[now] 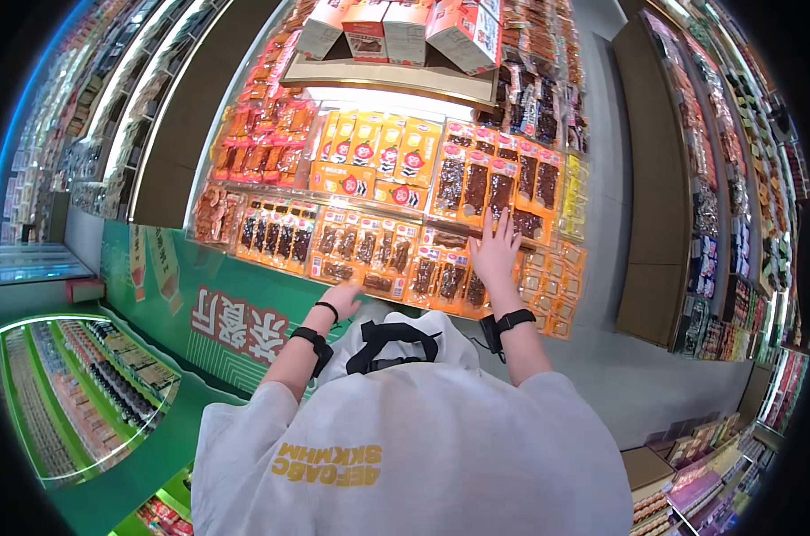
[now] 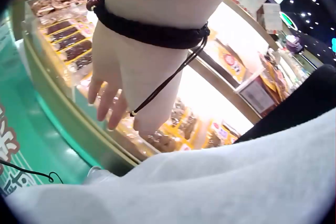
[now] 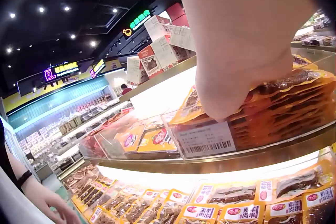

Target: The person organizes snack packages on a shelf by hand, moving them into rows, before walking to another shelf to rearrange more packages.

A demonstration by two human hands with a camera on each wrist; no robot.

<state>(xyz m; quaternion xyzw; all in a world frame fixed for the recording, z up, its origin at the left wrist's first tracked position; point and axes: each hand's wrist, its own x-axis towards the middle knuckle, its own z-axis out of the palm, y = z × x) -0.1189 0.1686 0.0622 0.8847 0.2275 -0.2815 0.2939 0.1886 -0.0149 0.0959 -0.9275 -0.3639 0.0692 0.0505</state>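
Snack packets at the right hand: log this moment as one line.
right hand: fingers on upper packets | left hand: open, at front edge of lower packets | boxes: on shelf beyond

Gold-edged tiered display shelf [image 3: 236, 165]. Front edge: rows of flat orange plastic packets [image 1: 369, 239], dark brown contents. Behind: stacked orange packets [image 1: 476, 183] right, yellow cartoon-face packets [image 1: 378, 147] middle, shiny red plastic packets [image 1: 267, 134] left.

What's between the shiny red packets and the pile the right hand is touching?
Yellow packs with red cartoons lie between the red packets and the pile under the right hand, seen in the head view.
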